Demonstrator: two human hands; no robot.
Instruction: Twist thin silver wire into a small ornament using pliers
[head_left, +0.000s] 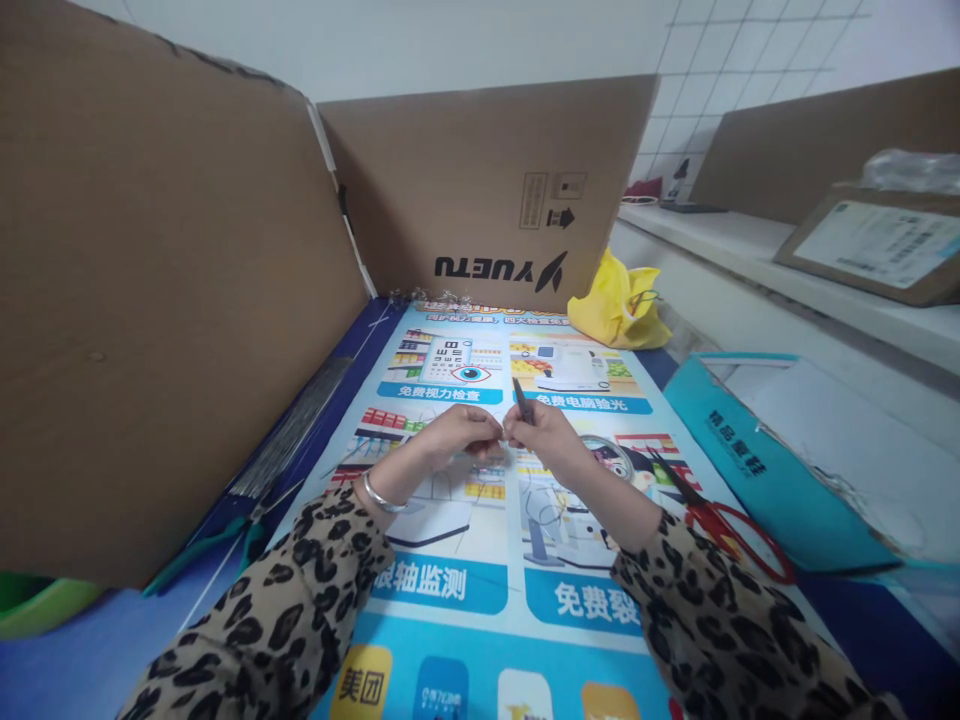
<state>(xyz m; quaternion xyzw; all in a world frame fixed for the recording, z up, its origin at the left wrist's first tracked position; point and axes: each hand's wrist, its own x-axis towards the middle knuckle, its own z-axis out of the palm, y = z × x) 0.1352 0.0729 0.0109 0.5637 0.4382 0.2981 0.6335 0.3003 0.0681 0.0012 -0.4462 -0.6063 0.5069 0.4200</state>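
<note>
My left hand [463, 434] and my right hand [551, 437] meet fingertip to fingertip above a printed poster sheet [514, 500]. The left fingers are pinched; whatever is between them is too small to make out. From my right fist a slim dark pointed tool [522, 400] sticks up and away from me; its lower part is hidden in the hand, so I cannot tell its exact kind. Thin wire pieces seem to lie on the sheet around both hands. Red-handled scissors [731, 532] lie beyond my right forearm. Teal-handled pliers [249, 532] lie left of my left forearm.
Tall cardboard panels [480, 180] stand at the back and left. A bundle of thin wires [296, 430] lies along the left side. To the right are a teal shoe box [772, 470], a yellow bag [619, 305] and a white ledge [742, 245]. A green bowl [56, 605] sits lower left.
</note>
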